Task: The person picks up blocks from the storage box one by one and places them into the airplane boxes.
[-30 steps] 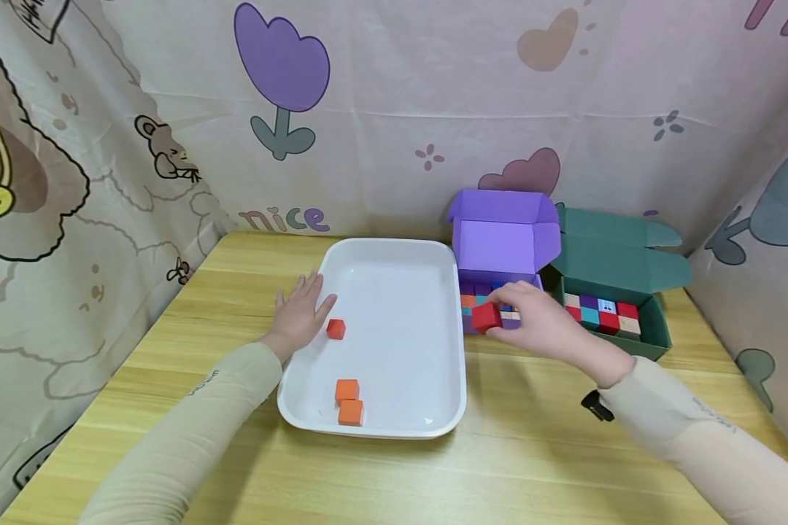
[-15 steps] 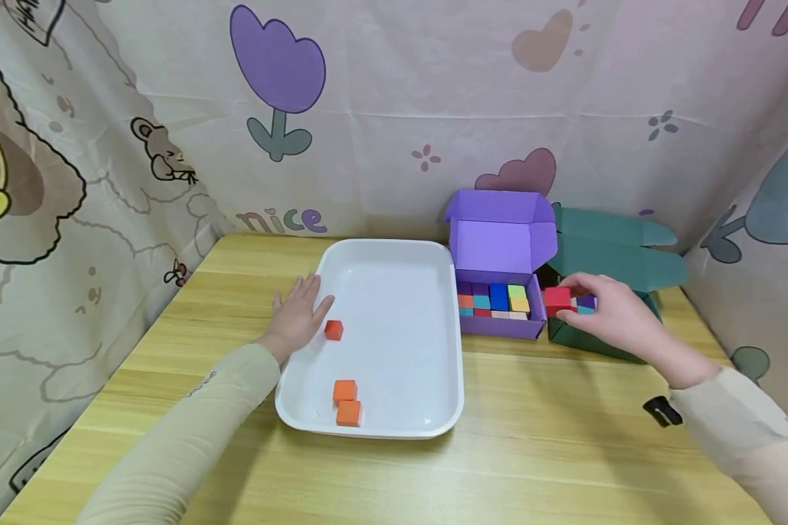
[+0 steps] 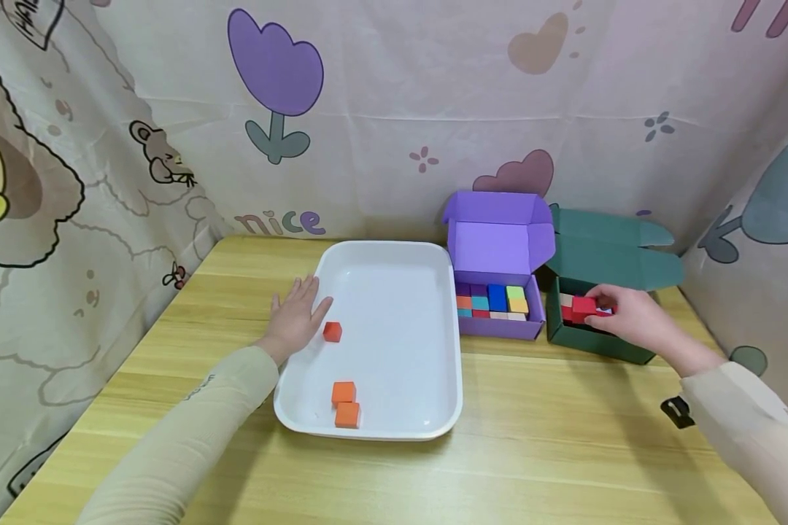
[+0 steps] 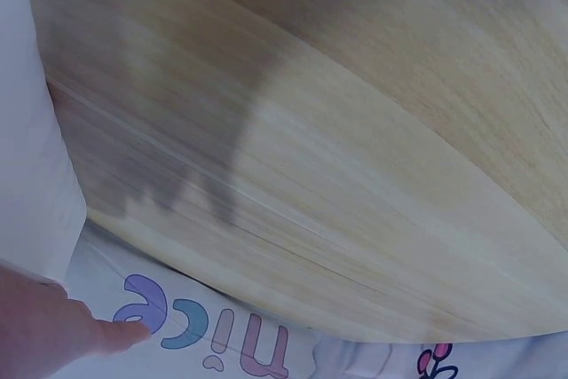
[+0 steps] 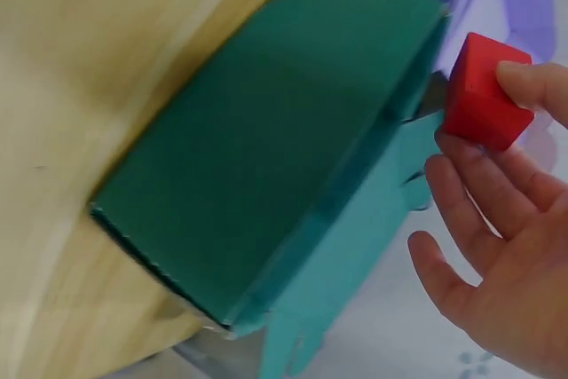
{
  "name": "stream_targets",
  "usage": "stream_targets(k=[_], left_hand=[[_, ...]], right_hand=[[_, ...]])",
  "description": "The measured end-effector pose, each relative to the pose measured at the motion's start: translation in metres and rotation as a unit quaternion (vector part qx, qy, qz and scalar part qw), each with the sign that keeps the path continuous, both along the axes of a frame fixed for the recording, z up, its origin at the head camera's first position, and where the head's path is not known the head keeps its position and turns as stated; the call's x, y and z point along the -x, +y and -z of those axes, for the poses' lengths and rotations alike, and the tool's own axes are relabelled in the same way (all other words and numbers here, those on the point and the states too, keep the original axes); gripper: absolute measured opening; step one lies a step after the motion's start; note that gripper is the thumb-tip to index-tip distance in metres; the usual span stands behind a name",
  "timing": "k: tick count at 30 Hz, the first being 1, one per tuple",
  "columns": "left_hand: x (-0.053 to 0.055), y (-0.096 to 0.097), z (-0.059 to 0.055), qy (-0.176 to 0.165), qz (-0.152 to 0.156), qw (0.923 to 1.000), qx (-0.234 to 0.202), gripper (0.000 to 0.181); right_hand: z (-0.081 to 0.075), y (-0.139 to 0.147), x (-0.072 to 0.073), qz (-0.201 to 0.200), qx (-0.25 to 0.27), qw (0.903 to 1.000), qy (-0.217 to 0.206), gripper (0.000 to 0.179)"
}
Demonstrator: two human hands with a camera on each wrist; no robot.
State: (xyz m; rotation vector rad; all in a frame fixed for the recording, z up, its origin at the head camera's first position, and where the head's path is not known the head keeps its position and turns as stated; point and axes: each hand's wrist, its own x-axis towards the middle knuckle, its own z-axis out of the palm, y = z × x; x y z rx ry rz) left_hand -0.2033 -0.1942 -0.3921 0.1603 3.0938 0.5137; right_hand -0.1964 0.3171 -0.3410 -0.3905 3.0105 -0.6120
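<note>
Between thumb and fingers my right hand (image 3: 633,315) pinches a red block (image 3: 583,309) over the green box (image 3: 597,343), which holds several coloured blocks. The right wrist view shows the same red block (image 5: 486,95) beside the box's long side. My left hand (image 3: 293,319) rests with spread fingers on the left rim of the white tray (image 3: 400,343). An orange-red block (image 3: 332,332) lies in the tray near that thumb. Toward the tray's front, two orange blocks (image 3: 344,392) sit close together. In the left wrist view, part of the left hand (image 4: 53,330) shows at the lower left.
A purple box (image 3: 501,329) with its lid up stands between tray and green box, filled with several coloured blocks. The green lid (image 3: 613,248) leans back behind its box. A patterned cloth (image 3: 381,131) hangs behind the wooden table (image 3: 525,437).
My right hand has carried the red block rightward from over the purple box to over the green box, then slightly lower. The left hand has stayed on the tray.
</note>
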Motion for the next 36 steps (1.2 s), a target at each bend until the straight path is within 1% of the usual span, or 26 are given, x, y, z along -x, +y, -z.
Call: stream_targets(k=[6, 12, 22, 26, 29, 36], left_hand=[[0.001, -0.001, 0.002, 0.001, -0.002, 1.0000, -0.002, 0.067], [0.002, -0.001, 0.002, -0.003, -0.004, 1.0000, 0.001, 0.067], [0.002, 0.000, 0.001, -0.010, -0.012, 0.9999, 0.003, 0.067], [0.002, 0.001, 0.002, -0.010, -0.012, 0.9999, 0.006, 0.066], [0.003, 0.001, 0.003, -0.009, -0.012, 0.9999, 0.007, 0.066], [0.003, 0.000, 0.003, -0.009, -0.012, 0.9999, 0.003, 0.067]], right_hand=[[0.010, 0.006, 0.011, -0.014, -0.007, 0.9995, -0.027, 0.036], [0.014, 0.008, 0.015, -0.031, -0.001, 0.9982, -0.051, 0.034], [0.019, 0.011, 0.020, -0.047, 0.020, 0.9935, -0.102, 0.041], [0.022, 0.012, 0.023, -0.051, 0.027, 0.9909, -0.121, 0.037], [0.025, 0.012, 0.024, -0.053, 0.023, 0.9912, -0.119, 0.033], [0.032, 0.010, 0.028, -0.057, 0.015, 0.9933, -0.099, 0.028]])
